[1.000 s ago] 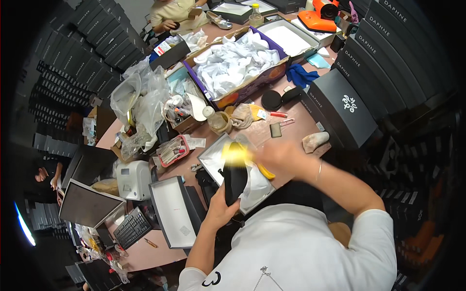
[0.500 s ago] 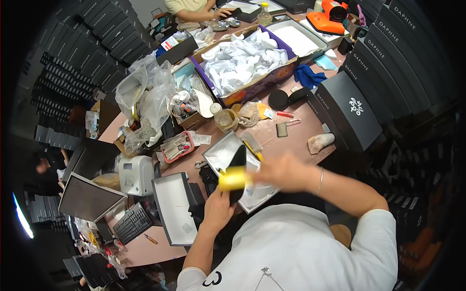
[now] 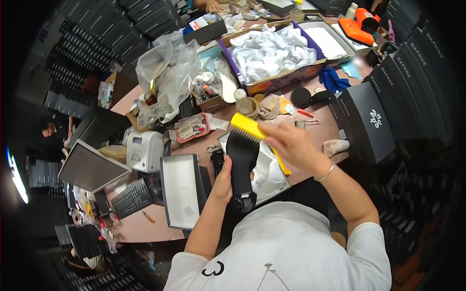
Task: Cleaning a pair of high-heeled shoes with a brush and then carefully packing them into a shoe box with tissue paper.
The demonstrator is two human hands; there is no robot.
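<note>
The black high-heeled shoe (image 3: 241,167) sits upright in front of my chest, sole facing me, toe up and heel down near my white shirt. My left hand (image 3: 222,182) is closed around the shoe's left edge, low down near the heel. My right hand (image 3: 290,143) is closed on a yellow brush (image 3: 248,125), whose head rests across the toe end of the sole; a yellow handle part shows below my palm.

Behind the shoe I see crumpled white wrapping paper (image 3: 266,169) lying in an open shoebox on the brown table (image 3: 194,145). Just left of my left forearm lies an open grey shoebox lid (image 3: 178,190) with a pale inside. Further left stand a small white label printer (image 3: 144,150) and a dark keyboard (image 3: 132,198). A red-edged clear pouch of small tools (image 3: 192,129) lies beyond the lid.

Further back on the table I see a long cardboard box with purple sides, full of crumpled white paper (image 3: 272,51), and clear plastic bags (image 3: 167,72) piled to its left. A blue cloth (image 3: 333,79) lies near the box's right end. To my right a tall black shoebox (image 3: 365,121) stands at the table's edge, with a pale beige shoe insert (image 3: 336,146) just beside it. Another person's hand (image 3: 212,6) shows at the far end of the table.
</note>
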